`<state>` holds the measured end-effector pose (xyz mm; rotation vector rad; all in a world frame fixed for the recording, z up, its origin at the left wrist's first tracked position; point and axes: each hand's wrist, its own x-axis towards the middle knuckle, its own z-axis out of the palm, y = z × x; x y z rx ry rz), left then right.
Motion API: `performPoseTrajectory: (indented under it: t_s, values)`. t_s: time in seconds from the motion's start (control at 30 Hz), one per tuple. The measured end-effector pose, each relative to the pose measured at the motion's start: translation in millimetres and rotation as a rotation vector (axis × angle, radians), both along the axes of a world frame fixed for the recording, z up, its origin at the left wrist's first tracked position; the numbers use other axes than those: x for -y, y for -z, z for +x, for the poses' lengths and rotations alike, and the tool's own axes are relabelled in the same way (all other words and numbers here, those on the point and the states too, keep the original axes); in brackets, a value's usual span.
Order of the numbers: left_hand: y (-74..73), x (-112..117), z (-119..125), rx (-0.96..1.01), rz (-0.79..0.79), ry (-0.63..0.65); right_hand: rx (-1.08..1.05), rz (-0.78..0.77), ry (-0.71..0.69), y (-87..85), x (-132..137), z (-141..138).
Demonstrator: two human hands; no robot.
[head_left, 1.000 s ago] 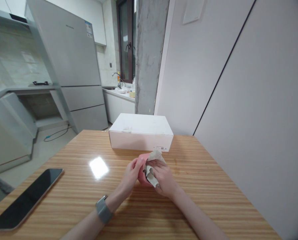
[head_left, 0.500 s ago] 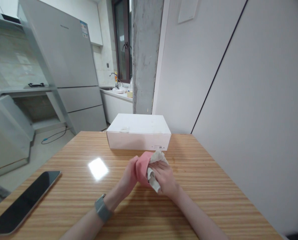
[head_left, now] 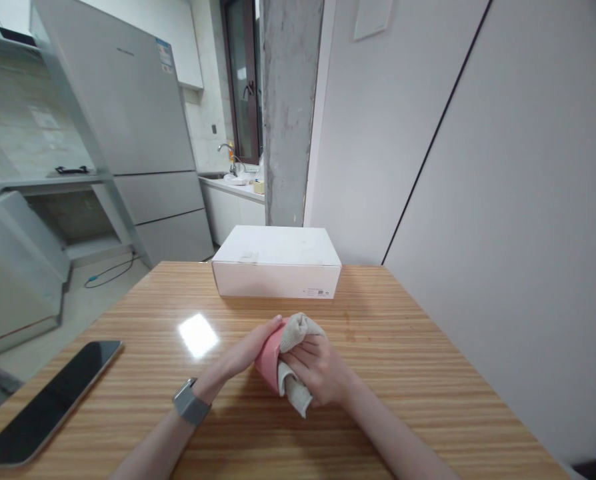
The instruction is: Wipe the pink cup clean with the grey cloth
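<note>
My left hand [head_left: 252, 347] is wrapped around the outside of a pink bowl [head_left: 268, 362], its thumb along the upper rim. The bowl is tipped on its side just above the table, mouth turned to the right. My right hand [head_left: 322, 368] presses a whitish cloth [head_left: 294, 332] into that mouth, fingertips hidden inside. Folds of the cloth stick out above and below the right hand. The bowl's inside is mostly covered by cloth and fingers.
Behind the hands, a white box [head_left: 277, 279] lies on the wood-grain table [head_left: 408, 373]. A black-screened phone [head_left: 48, 403] rests at the left edge. Beyond the table stand a fridge [head_left: 123, 113], a concrete pillar [head_left: 291, 127] and a white wall panel [head_left: 503, 200].
Both hands, with the bowl and cloth, have shifted a little left and nearer to me. The bowl's tilt has changed, and the lower cloth fold hangs further down.
</note>
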<state>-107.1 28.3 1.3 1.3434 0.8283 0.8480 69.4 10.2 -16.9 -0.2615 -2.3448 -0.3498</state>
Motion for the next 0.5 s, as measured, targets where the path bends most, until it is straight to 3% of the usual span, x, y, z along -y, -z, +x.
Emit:
performPoseTrajectory:
  t_s: [0.17, 0.3, 0.43, 0.5]
  values:
    - [10.1, 0.7, 0.1, -0.130, 0.160, -0.123, -0.052, -0.035, 0.054, 1.0, -2.8, 5.1]
    - [12.0, 7.2, 0.3, -0.092, 0.174, -0.084, -0.114, -0.111, 0.127, 5.5, -1.9, 10.4]
    - [11.8, 14.6, 11.4, 0.200, -0.019, 0.056, -0.212, -0.276, 0.185, 5.2, -3.3, 17.1]
    - [10.2, 17.0, 19.1, 0.380, -0.094, 0.109, -0.238, -0.282, 0.200, 4.0, -4.9, 20.1]
